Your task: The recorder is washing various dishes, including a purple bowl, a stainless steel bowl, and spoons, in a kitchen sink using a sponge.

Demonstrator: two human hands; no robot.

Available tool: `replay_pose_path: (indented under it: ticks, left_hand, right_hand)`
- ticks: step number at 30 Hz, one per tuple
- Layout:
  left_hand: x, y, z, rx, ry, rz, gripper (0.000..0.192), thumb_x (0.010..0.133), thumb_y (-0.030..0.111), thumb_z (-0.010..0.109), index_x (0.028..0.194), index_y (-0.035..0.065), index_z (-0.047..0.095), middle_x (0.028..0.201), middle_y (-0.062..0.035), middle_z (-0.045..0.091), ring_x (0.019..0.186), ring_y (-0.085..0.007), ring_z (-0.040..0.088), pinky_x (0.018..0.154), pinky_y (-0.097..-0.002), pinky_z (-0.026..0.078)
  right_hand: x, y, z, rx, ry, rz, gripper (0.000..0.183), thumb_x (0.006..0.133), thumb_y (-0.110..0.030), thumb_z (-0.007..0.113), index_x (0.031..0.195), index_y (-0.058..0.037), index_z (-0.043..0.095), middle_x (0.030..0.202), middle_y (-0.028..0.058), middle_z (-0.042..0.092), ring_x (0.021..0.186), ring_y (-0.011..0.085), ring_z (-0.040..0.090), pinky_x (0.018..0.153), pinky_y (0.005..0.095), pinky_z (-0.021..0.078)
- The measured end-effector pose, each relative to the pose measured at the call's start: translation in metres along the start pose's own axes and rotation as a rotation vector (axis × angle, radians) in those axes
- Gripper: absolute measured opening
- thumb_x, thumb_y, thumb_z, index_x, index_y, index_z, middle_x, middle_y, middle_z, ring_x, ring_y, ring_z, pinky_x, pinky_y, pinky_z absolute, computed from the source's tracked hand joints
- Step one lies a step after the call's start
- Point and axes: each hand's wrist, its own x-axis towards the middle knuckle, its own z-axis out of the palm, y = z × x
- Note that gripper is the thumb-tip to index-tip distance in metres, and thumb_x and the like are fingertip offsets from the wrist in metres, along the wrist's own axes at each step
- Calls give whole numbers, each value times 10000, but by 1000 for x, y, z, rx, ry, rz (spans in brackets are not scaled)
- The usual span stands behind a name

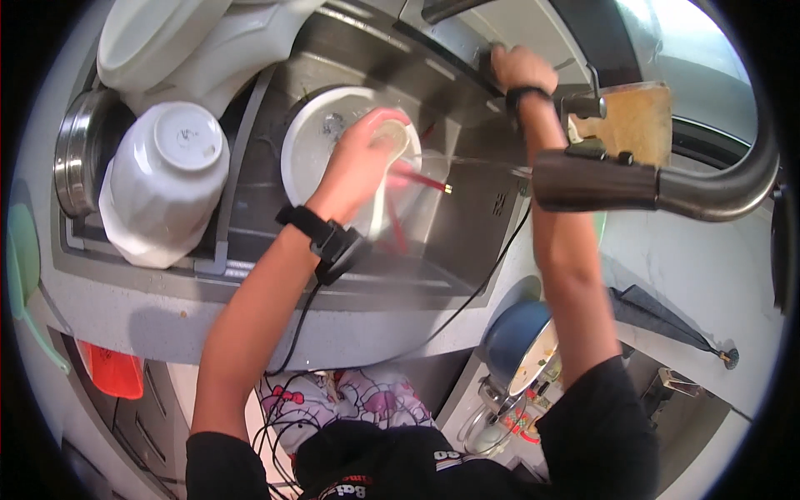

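Observation:
My left hand [356, 165] grips a white spoon [379, 209] over a white bowl [292, 150] in the stainless steel sink [465, 244]. Beside the spoon, blurred red chopsticks [431, 182] stick out, one with a gold-coloured end; whether my fingers hold them too is unclear. A thin stream of water runs from the faucet head [594, 181] towards the spoon. My right hand [525, 69] reaches past the faucet to the sink's back edge, its fingers curled at a dark fitting [487, 60]. What those fingers grasp is hidden.
Upturned white bowls [181, 150], more white dishes [244, 56] and a round metal container [78, 156] crowd the sink's left side. A wooden board [637, 119] stands behind the faucet. At lower right is a blue pot [515, 337]. A black cable [475, 300] crosses the counter edge.

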Motion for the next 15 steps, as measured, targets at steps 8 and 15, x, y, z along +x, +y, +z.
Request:
replay_pose_path:
  ticks: [8, 15]
  left_hand:
    - [12, -2, -11, -218, 96, 34, 346, 1010, 180, 488, 1346, 151, 566, 1154, -56, 590, 1009, -184, 621, 867, -393, 559]
    - [14, -18, -10, -339, 188, -240, 437, 978, 399, 560, 1379, 229, 517, 1276, 12, 547, 1150, -187, 517, 971, -570, 438]
  right_hand:
    - [-115, -26, 7, 490, 173, -12, 635, 906, -456, 616, 1428, -115, 495, 1264, 245, 625, 1093, 446, 641, 911, 508, 519]
    - [-105, -41, 18, 443, -247, -169, 343, 902, -318, 628, 1144, -79, 669, 981, 218, 719, 968, 434, 675, 846, 489, 535]
